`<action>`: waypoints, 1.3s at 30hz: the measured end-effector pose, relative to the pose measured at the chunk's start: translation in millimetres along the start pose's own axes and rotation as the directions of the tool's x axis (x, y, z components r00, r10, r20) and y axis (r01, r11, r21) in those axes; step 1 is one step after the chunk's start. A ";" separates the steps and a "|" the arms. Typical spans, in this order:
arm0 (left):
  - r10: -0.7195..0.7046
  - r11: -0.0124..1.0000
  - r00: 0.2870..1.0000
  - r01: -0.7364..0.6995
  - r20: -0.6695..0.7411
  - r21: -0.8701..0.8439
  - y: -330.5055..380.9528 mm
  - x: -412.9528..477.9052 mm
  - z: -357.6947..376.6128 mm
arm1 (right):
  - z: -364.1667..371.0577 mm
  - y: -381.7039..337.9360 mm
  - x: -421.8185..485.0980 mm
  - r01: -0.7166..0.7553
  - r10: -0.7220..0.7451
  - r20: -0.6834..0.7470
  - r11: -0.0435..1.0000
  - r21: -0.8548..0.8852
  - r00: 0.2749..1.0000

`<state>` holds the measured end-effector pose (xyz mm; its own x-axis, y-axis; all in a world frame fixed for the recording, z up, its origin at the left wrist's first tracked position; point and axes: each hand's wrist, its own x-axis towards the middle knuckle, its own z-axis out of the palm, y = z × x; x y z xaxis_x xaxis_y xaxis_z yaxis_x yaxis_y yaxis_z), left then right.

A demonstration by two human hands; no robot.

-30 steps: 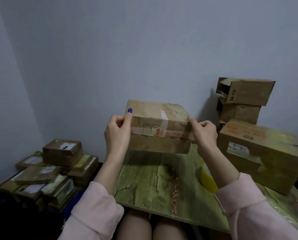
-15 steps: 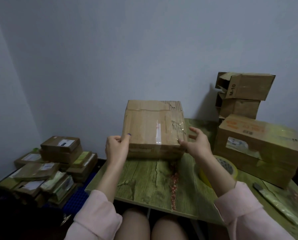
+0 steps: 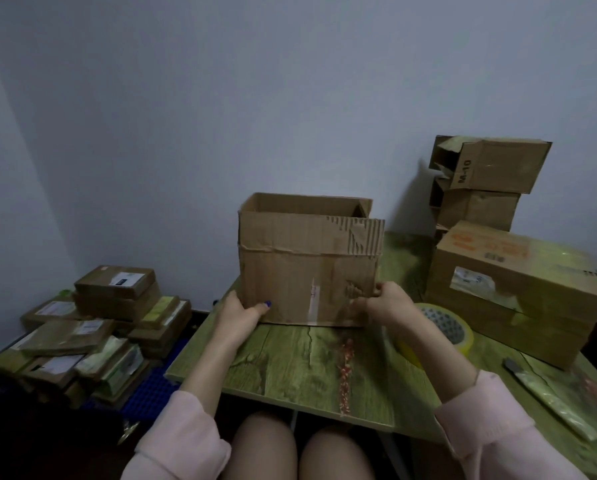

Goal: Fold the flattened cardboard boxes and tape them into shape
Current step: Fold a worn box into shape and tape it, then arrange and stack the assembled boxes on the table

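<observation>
Since half a second ago the brown corrugated cardboard box (image 3: 307, 265) has tipped from taped face toward me to upright, open mouth up, and I note both hands have dropped to its lower corners.

Head view: it stands on the green wood-grain table (image 3: 290, 368), near the middle toward the far edge. Top flaps upright; near flap torn at the right, fluting exposed. A crease runs across the front, with a clear tape strip low down.

Left hand (image 3: 238, 313) clasps the lower left corner, thumb flat on the front face, fingers hidden round the side. Right hand (image 3: 387, 303) pinches the lower right edge with curled fingers.

Just beside the right wrist lies a yellow tape roll (image 3: 461, 341). Farther right sits a large closed brown carton (image 3: 519, 289), with two open-ended boxes (image 3: 487, 181) stacked behind it. On the floor at left lies a pile of flattened cardboard boxes (image 3: 99, 327).
</observation>
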<state>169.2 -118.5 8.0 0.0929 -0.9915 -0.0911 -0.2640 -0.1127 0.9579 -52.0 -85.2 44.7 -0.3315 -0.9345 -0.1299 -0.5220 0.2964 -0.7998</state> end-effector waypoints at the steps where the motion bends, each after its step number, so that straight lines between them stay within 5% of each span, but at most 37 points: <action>1: 0.009 1.000 0.999 -0.009 -0.036 0.008 1.0 -0.8 -0.1 | -2.4 -3.3 1.1 0.016 -0.015 -0.029 1.000 0.007 0.999; 11: 0.038 0.999 0.999 -0.038 0.036 -0.013 33.2 40.4 23.6 | -13.7 -30.1 45.0 0.044 -0.030 -0.064 0.972 0.229 0.997; 20: 0.015 0.981 0.997 -0.029 0.074 0.190 54.8 165.3 44.2 | -13.9 -57.5 155.4 -0.005 0.024 -0.100 0.982 0.189 0.995; 29: 0.042 0.981 0.996 -0.057 0.082 0.184 67.7 253.9 77.5 | 8.5 -68.3 246.2 0.051 -0.004 -0.215 0.975 0.215 0.977; 39: 0.040 0.970 0.994 -0.063 0.098 0.235 69.9 293.6 114.8 | 26.7 -76.5 295.6 0.116 -0.084 -0.135 0.962 0.249 0.987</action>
<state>67.8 -425.0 17.0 -0.0122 -0.9968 -0.0784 -0.4875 -0.0626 0.8709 -89.0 -389.4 51.9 -0.3897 -0.9208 0.0179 -0.3444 0.1276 -0.9301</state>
